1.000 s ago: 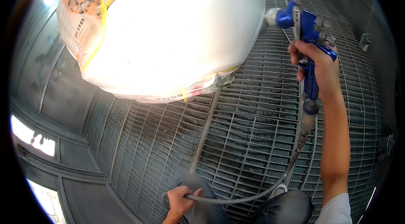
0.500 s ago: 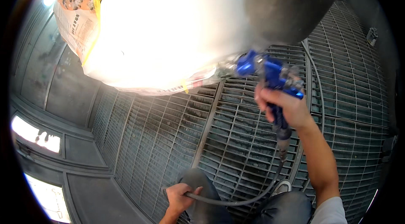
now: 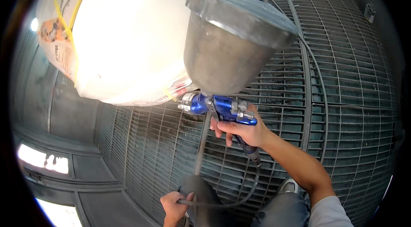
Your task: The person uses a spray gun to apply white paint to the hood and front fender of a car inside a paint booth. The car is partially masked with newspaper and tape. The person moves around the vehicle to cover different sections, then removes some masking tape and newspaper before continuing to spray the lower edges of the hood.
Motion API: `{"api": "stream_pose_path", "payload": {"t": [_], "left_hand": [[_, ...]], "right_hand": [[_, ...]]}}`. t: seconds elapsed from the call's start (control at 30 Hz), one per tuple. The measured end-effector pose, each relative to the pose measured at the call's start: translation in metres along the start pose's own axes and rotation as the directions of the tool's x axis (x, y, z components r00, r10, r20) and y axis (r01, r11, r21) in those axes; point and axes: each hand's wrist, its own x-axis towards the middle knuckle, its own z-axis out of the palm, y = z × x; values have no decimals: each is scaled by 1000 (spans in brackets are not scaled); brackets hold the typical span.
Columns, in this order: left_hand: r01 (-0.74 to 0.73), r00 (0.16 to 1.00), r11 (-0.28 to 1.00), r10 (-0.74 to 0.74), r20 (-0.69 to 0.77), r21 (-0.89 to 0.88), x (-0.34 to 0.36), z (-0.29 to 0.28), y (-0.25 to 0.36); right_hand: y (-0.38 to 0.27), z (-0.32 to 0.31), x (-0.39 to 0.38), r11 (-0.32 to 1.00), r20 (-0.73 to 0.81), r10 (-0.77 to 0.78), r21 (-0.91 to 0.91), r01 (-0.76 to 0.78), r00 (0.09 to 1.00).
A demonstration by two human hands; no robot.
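Wrapped around the grip of a blue spray gun [image 3: 222, 108] is my right hand [image 3: 245, 130]. On top of the gun sits a large grey paint cup [image 3: 227, 51] with a lid, tilted a little. The gun's silver nozzle points left, apart from the lower edge of a brightly lit white panel [image 3: 137, 34]. An air hose [image 3: 239, 203] runs from the bottom of the grip down in a loop to my left hand [image 3: 176, 204], closed around it beside my knee.
Printed masking paper [image 3: 55, 51] with yellow tape borders the panel. Slatted metal grating [image 3: 150, 137] forms the floor, with another hose [image 3: 319, 68] lying across it at right. Grey walls with bright windows [image 3: 43, 158] stand at left. A small object [image 3: 369, 13] lies at far right.
My right hand has carried the spray gun left and lower in view, and its whole cup now shows. My left hand keeps its grip on the hose, slightly lower.
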Motion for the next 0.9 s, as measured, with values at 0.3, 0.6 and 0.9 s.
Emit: {"api": "stream_pose_path", "payload": {"t": [0.3, 0.6, 0.9], "left_hand": [[4, 998, 1000, -3, 71, -11, 13, 16, 25], [-120, 969, 982, 83, 232, 148, 19, 39, -24], [117, 962, 989, -135, 237, 92, 17, 52, 56]], "right_hand": [[-9, -113, -12, 1000, -356, 2, 2, -1, 934], [-58, -178, -23, 977, -500, -188, -181, 110, 845], [-67, -192, -28, 997, -180, 31, -63, -43, 983]]}}
